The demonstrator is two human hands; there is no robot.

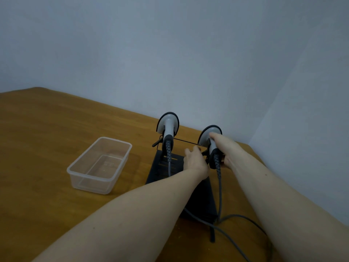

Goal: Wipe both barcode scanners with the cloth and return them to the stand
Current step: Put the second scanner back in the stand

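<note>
Two grey and black barcode scanners stand on a black stand [160,173] near the table's far right corner. The left scanner [167,125] sits upright in the stand with its coiled cable hanging down. My right hand [225,148] grips the handle of the right scanner [206,136], thumb along its neck. My left hand [194,160] reaches in beside that scanner, fingers loosely bent by the stand's thin crossbar; what it touches is hidden. No cloth is visible.
An empty clear plastic tub [98,165] sits on the wooden table [47,148] left of the stand. Grey cables [220,197] trail from the scanners toward the front right. Walls close in behind and to the right.
</note>
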